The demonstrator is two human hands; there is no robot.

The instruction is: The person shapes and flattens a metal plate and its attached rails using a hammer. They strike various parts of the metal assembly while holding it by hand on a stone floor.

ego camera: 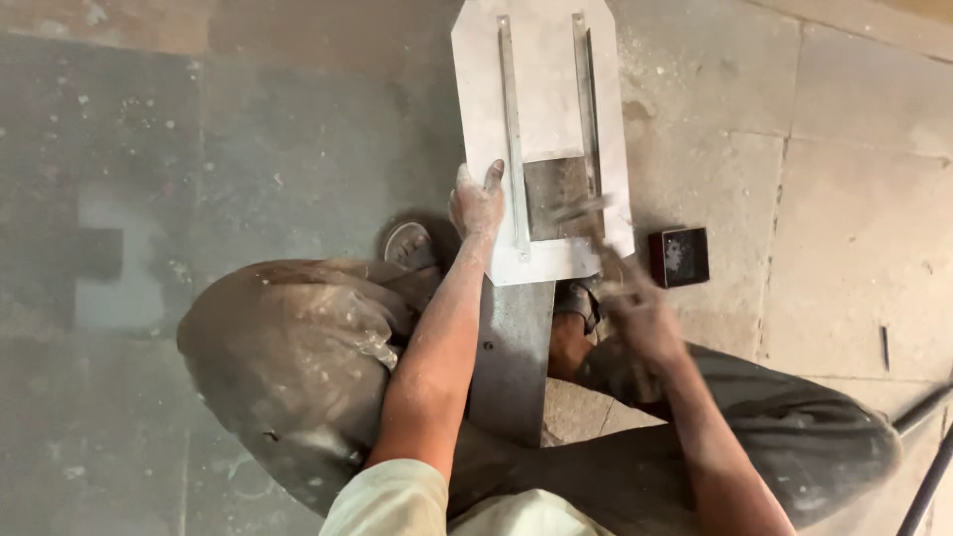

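Observation:
I squat on a dusty stone floor over a pale flat board (pixel 541 89) with two thin metal strips (pixel 512 139) running along it and a rectangular cut-out (pixel 556 197) near its close end. My left hand (pixel 476 203) presses flat on the board's left edge, fingers apart. My right hand (pixel 635 303) is blurred by motion and grips a slim tool (pixel 586 208) whose tip lies over the cut-out. A long grey plank (pixel 511 357) runs under the board between my knees.
A small dark square box (pixel 680 256) sits on the floor right of the board. My sandalled feet (pixel 409 243) rest beside the plank. Dark metal rods (pixel 923 447) cross the bottom right corner. Floor slab joints run on the right.

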